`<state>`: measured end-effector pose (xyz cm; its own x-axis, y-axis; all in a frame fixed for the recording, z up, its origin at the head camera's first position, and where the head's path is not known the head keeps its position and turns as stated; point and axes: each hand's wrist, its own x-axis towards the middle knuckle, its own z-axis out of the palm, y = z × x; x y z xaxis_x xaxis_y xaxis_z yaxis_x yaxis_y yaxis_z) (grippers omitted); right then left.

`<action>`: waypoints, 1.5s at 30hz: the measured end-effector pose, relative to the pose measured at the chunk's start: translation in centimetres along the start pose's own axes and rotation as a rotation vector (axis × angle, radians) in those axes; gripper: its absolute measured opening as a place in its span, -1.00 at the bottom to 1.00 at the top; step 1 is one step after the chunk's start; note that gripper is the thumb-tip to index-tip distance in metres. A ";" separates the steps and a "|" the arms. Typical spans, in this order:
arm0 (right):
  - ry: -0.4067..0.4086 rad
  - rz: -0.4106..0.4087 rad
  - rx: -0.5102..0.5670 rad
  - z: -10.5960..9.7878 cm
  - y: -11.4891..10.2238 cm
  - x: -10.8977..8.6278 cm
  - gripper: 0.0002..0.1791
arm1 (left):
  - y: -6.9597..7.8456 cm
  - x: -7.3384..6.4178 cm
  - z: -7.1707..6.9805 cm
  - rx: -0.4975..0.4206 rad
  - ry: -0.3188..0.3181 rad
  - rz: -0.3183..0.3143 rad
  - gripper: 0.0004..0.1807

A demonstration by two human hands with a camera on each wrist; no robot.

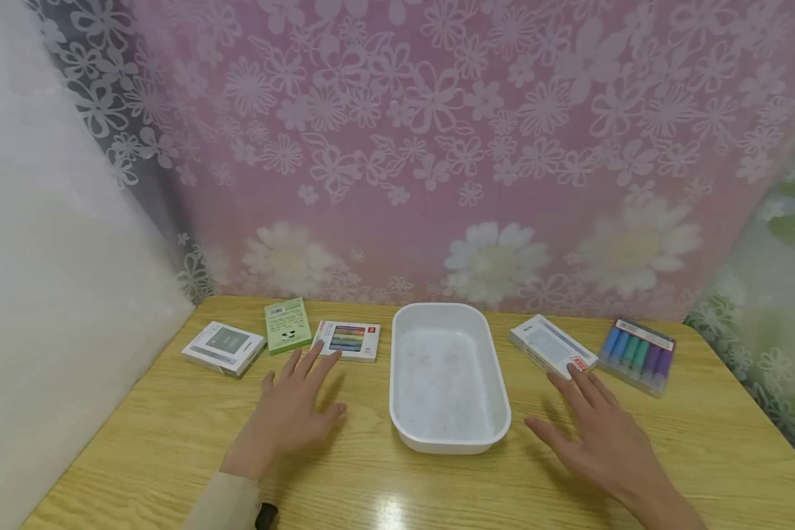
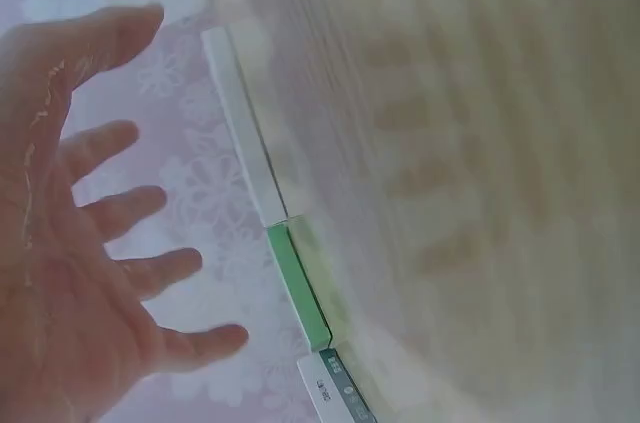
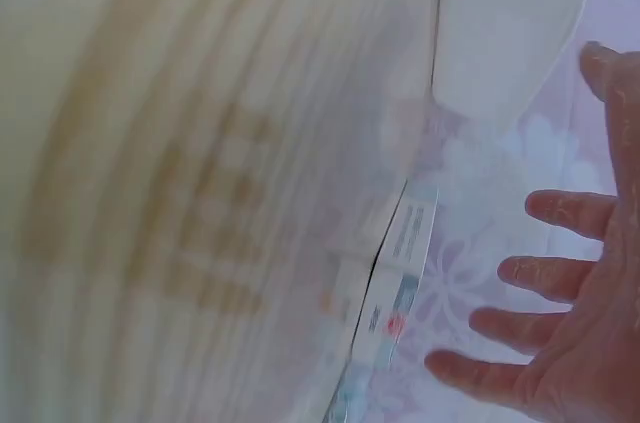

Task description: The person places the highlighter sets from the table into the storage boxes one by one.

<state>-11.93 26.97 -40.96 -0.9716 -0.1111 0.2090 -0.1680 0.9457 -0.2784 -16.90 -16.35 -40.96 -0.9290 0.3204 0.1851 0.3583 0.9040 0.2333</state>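
Observation:
My left hand (image 1: 291,408) hovers over the table with its fingers spread and holds nothing. Just beyond its fingertips lies a white box with a window of coloured sticks (image 1: 347,340). A green box with a panda picture (image 1: 288,325) and a white box with a grey-green panel (image 1: 225,348) lie to its left. My right hand (image 1: 603,438), also spread and holding nothing, is nearest to a white box with a pale blue panel (image 1: 553,346); its fingertips overlap that box's near corner in the head view. To the right is a clear case of blue, green and purple markers (image 1: 638,355).
A white rectangular tub (image 1: 450,438) stands on the wooden table (image 1: 344,486) between the hands. Flowered pink curtain (image 1: 397,162) hangs along the table's back edge, with pale sheets at both sides. A dark object (image 1: 266,515) shows by the left sleeve.

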 end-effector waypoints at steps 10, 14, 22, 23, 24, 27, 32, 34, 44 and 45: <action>-0.010 -0.011 0.276 -0.1 -3.1 2.3 -0.32 | -1.8 5.2 0.7 0.004 -0.108 0.125 -0.35; -0.029 0.005 0.397 0.4 -3.7 3.6 -0.36 | -1.9 6.9 0.7 0.004 -0.169 0.127 -0.35; -0.177 0.222 0.749 0.9 -4.3 5.7 -0.28 | -1.7 8.8 0.7 -0.015 -0.240 0.127 -0.32; -0.190 0.240 0.789 1.1 -4.3 5.8 -0.30 | -1.7 9.0 0.8 -0.012 -0.253 0.128 -0.32; -0.200 0.260 0.820 1.1 -4.3 5.9 -0.31 | -1.7 9.2 0.8 -0.006 -0.267 0.130 -0.32; -0.230 0.315 0.911 1.3 -4.3 6.2 -0.35 | -1.6 9.9 0.8 0.011 -0.326 0.111 -0.32; -0.272 0.385 1.025 1.3 -4.0 6.7 -0.37 | -1.5 10.6 1.4 0.021 -0.415 0.034 -0.30; -0.286 0.401 1.054 1.3 -3.9 6.8 -0.38 | -1.5 10.7 1.7 0.022 -0.416 0.020 -0.30; -0.305 0.433 1.081 0.9 -3.4 5.9 -0.36 | -1.1 10.3 1.9 0.101 -0.351 0.028 -0.27; -0.308 0.434 1.084 0.9 -3.4 5.8 -0.35 | -1.1 10.2 1.9 0.099 -0.348 0.027 -0.25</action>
<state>-17.19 22.88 -39.61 -0.9560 -0.0550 -0.2880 0.2730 0.1911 -0.9428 -26.93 -13.55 -41.13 -0.9015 0.4060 -0.1499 0.3879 0.9116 0.1362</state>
